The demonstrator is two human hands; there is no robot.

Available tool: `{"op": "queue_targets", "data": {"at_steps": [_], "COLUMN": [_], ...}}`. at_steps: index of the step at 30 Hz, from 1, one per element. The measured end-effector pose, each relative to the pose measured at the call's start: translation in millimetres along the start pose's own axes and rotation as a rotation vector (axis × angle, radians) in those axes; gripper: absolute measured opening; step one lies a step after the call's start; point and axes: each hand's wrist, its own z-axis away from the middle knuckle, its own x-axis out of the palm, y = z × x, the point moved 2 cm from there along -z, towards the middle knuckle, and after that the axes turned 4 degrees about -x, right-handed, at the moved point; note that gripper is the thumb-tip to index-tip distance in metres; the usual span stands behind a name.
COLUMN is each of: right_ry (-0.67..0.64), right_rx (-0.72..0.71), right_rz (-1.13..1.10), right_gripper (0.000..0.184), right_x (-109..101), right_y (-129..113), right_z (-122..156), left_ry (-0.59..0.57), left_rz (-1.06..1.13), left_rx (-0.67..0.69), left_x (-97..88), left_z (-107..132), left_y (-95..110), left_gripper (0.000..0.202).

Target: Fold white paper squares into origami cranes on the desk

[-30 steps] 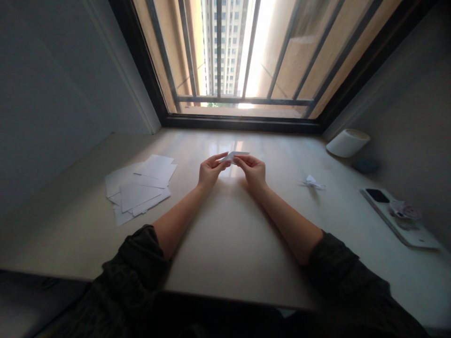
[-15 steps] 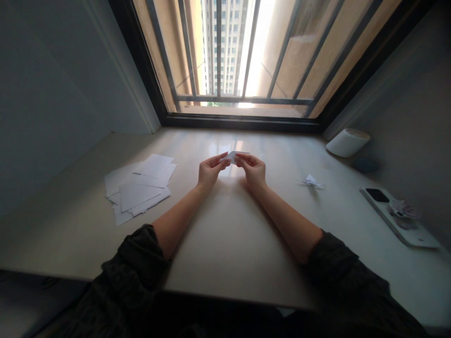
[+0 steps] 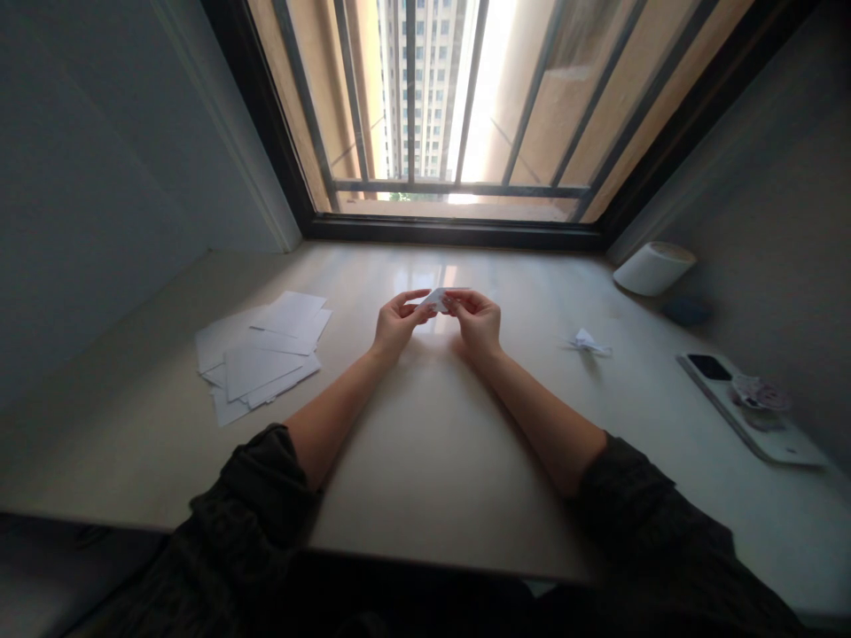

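Observation:
A small piece of folded white paper (image 3: 437, 299) is held between my two hands, just above the sill-like white tabletop (image 3: 439, 461). My left hand (image 3: 397, 321) pinches its left side with thumb and fingers. On the other side, my right hand (image 3: 477, 317) grips it, its fingers covering much of the right part. The exact folds are too small to make out. To the right lies a small folded white paper figure (image 3: 585, 343) with pointed ends. Several loose white paper sheets (image 3: 262, 368) overlap in a pile on the left.
A phone (image 3: 745, 412) with a flower-like attachment lies at the right. Behind it, a white cylindrical object (image 3: 655, 268) and a dark, blurred item (image 3: 688, 310) stand by the wall. A black-framed window (image 3: 452, 232) with bars bounds the far edge.
My left index finger has lifted and shifted slightly along the paper, so more of the paper's face shows. Everything else on the table stays where it was.

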Motion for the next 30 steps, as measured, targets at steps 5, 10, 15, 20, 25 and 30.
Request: {"op": "queue_targets", "data": {"at_steps": [5,10,15,20,25,30], "right_ry": [-0.025,-0.104,-0.116,-0.068,-0.028,-0.06], "right_rx": [-0.056,-0.076,-0.066,-0.078,-0.051,0.013], "right_rz": [0.073,0.128,0.1,0.081,0.042,0.04], "right_gripper": [0.017,0.018,0.017,0.014,0.018,0.037], "right_x": [-3.1,-2.1,-1.3,-1.8,-2.4,-1.8], "right_y": [0.5,-0.1,4.0,6.1,3.1,1.1], "right_z": [-1.1,-0.1,-0.2,-0.7,-0.1,1.5], "left_ry": [-0.026,-0.05,-0.062,-0.112,-0.151,-0.109], "left_rz": [-0.026,-0.05,0.002,-0.004,-0.001,-0.002], "left_rx": [-0.037,-0.031,-0.048,-0.076,-0.101,-0.074], "left_x": [-0.6,-1.2,-2.4,-1.5,-1.1,-2.4], "left_z": [-0.9,-2.3,-3.5,-3.8,-3.9,-2.9], "left_y": [0.5,-0.6,-4.0,-3.1,-2.6,-2.5], "left_gripper": [0.053,0.045,0.046,0.058,0.063,0.06]}}
